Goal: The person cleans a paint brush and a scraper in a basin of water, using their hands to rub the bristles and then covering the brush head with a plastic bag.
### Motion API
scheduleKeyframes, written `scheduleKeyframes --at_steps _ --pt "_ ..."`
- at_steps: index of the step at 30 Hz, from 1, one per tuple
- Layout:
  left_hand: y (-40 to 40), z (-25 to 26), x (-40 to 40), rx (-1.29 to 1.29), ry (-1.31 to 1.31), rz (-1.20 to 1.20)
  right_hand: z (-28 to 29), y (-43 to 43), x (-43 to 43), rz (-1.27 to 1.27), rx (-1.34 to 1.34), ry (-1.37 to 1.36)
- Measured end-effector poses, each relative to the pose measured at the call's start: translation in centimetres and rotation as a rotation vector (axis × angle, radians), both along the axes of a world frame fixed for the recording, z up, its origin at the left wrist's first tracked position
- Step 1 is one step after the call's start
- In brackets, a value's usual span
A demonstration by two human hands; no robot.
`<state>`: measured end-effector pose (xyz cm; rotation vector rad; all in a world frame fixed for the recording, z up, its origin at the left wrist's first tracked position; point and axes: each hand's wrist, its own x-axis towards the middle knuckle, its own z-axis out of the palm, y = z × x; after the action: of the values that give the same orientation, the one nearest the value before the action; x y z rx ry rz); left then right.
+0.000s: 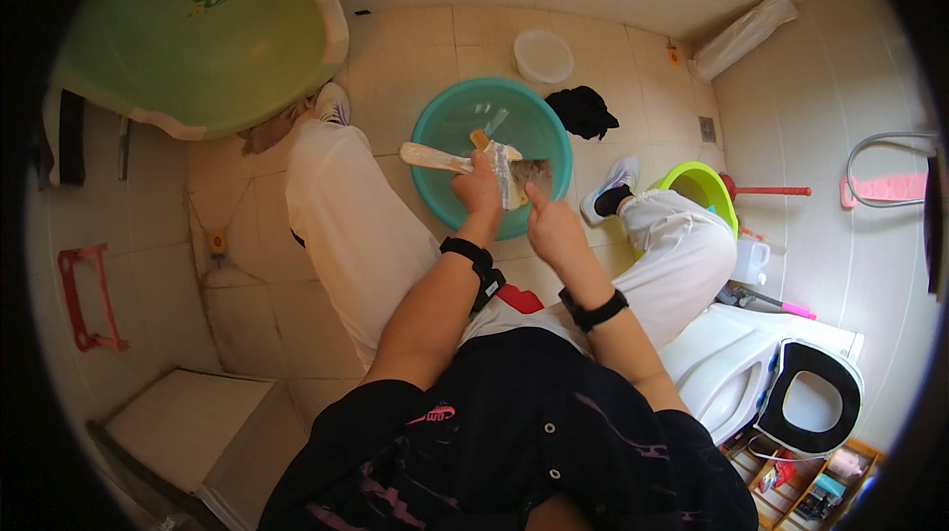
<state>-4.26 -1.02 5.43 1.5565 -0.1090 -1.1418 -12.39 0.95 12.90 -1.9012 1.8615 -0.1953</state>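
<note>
My left hand [478,186] grips a paintbrush over a teal plastic basin [565,138]. Its pale wooden handle [434,158] points left and is smeared with paint. The metal ferrule [502,169] is streaked white, and the grey-brown bristles [535,172] point right. My right hand [556,227] has its index finger extended against or just beside the lower edge of the bristles; it holds nothing that I can see. Behind the brush, the end of a yellowish-brown piece [480,139] shows; what it belongs to is partly hidden.
A white plastic tub [543,58] and a black cloth [582,113] lie beyond the basin. A green baby bathtub [222,49] leans at upper left. By my right leg are a lime-green bucket [693,173], a red-handled plunger [771,191] and a toilet [730,383].
</note>
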Motion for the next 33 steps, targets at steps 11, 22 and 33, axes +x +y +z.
scheduleKeyframes --at_steps 11,22,33 --pt "-0.8 0.7 0.3 0.104 -0.077 0.046 -0.2 1.3 0.2 -0.004 -0.086 0.044" --pt "-0.7 1.0 0.6 0.092 -0.001 0.064 0.1 1.2 0.7 0.02 -0.039 0.083" --pt "0.3 1.0 -0.3 -0.028 -0.042 0.03 -0.4 0.1 0.7 -0.025 -0.056 0.071"
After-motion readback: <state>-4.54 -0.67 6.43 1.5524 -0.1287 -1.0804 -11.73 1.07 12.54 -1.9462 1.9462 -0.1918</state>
